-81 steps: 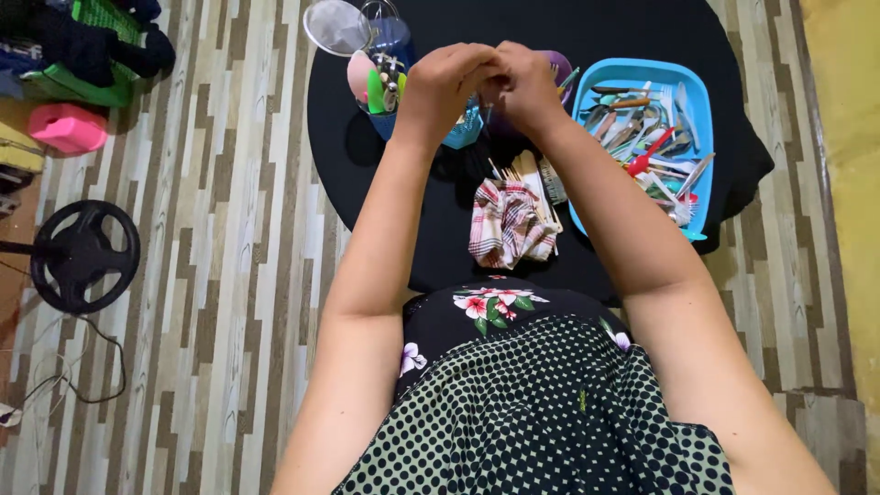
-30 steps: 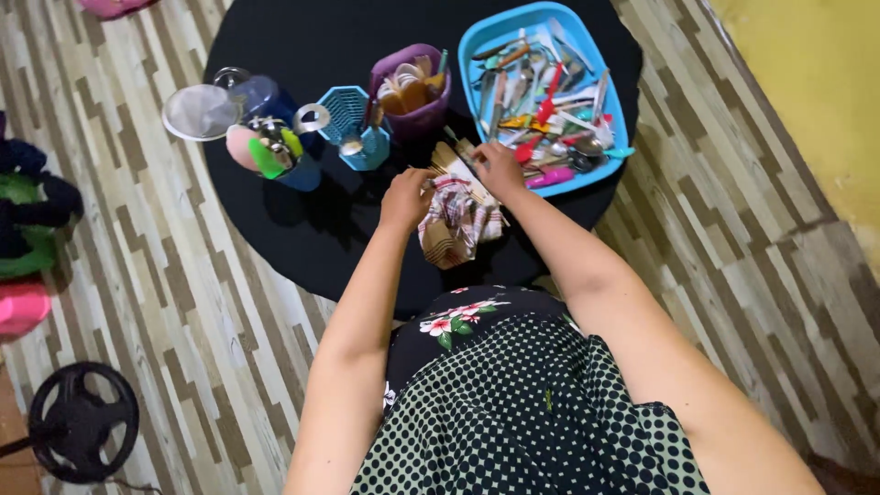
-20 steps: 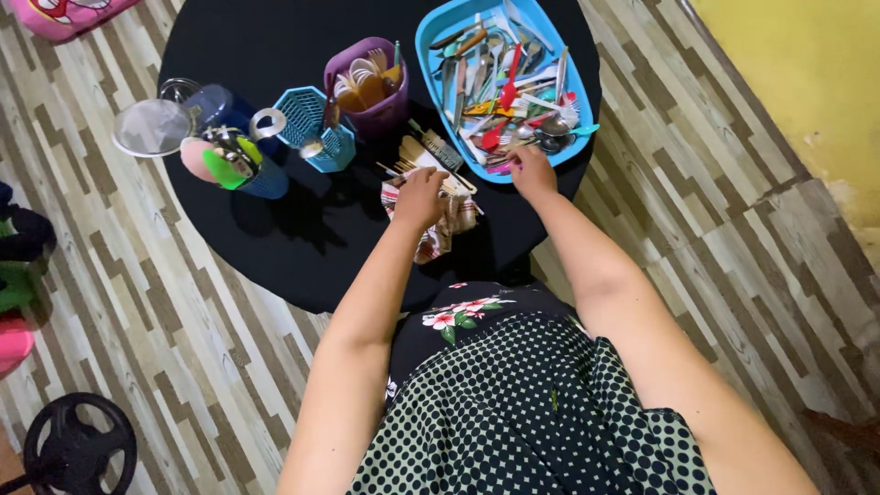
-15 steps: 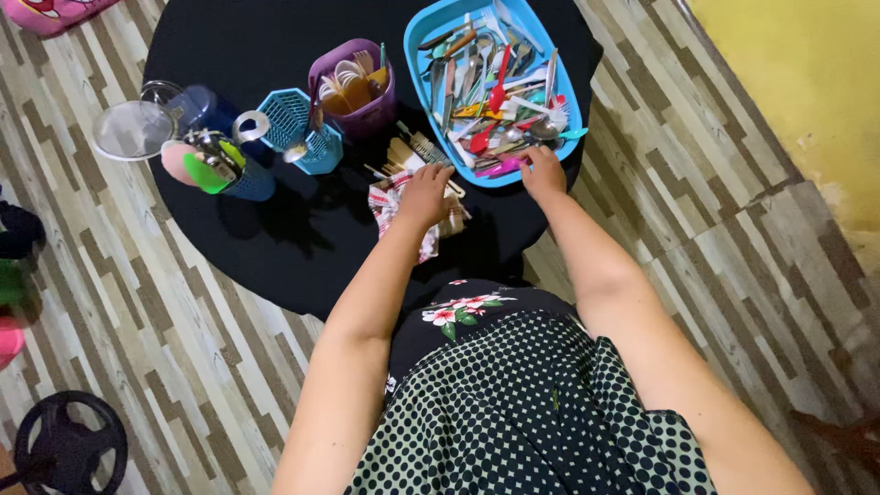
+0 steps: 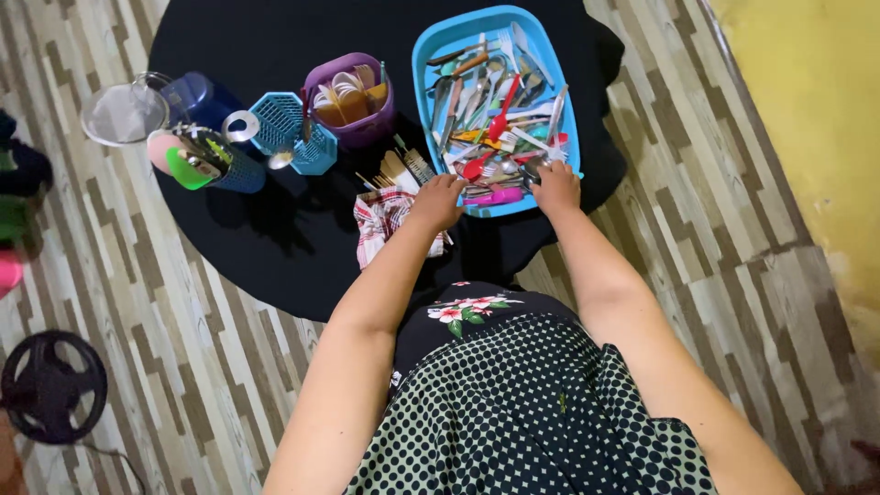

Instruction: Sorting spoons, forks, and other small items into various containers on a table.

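While left hand (image 5: 438, 200) rests beside checked cloth (image 5: 380, 223), right hand (image 5: 555, 186) fingers touch tray (image 5: 423, 55) cutlery (image 5: 495, 119).

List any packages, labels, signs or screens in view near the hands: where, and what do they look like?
None show. Only open containers:
Blue tray, front of right hand: rectangular, full of utensils.
Purple cup, centre: holds spoons.
Blue baskets, left: slotted.
Checked cloth, under left hand.

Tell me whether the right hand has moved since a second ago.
Yes. The right hand has left the wooden utensils on the checked cloth and gone right, to the near edge of the blue tray.
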